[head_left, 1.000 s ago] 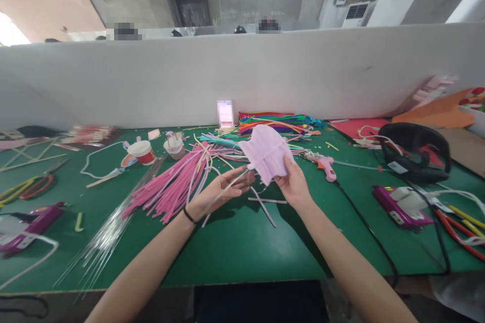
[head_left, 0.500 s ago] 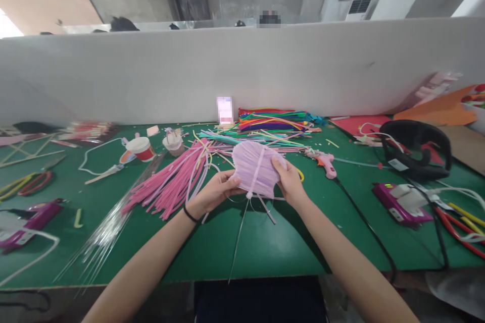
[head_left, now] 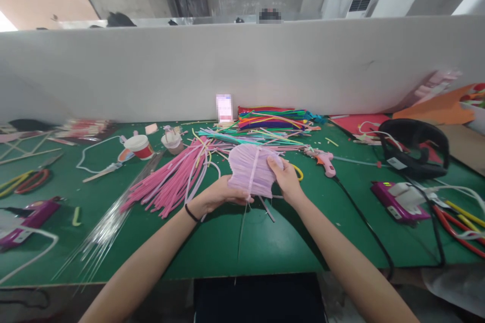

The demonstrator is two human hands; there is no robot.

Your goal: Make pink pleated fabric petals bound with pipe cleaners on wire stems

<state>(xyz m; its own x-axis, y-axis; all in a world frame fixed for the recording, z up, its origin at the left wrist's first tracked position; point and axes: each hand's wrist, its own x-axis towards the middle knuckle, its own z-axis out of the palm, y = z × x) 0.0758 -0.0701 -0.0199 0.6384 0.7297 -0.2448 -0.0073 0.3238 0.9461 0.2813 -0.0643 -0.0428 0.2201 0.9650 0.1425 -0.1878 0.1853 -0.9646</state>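
Note:
A lilac fuzzy panel (head_left: 248, 174), seemingly made of pipe cleaners laid side by side, is held up over the table between both hands. A paler strip crosses it from top to bottom, and a thin wire hangs from its lower end. My left hand (head_left: 233, 193) grips the lower left edge, its fingers at the foot of the strip. My right hand (head_left: 287, 181) pinches the right edge, thumb on the front face, other fingers hidden behind. Just left lies a bundle of pink pipe cleaners (head_left: 170, 179); to the right rests a pink glue gun (head_left: 326, 162).
On the green table (head_left: 273, 247) lie clear thin rods (head_left: 109, 227), scissors (head_left: 34, 180), a paper cup (head_left: 140, 147), multicoloured pipe cleaners (head_left: 273, 118), a purple power strip (head_left: 399, 202) and a black headband-like object (head_left: 415, 149). A lit phone (head_left: 224, 108) leans on the grey partition (head_left: 151, 70).
The left hand has shifted right along the panel's lower edge, its fingers now at the strip's foot. The panel has moved slightly left, and the hanging wire has swung.

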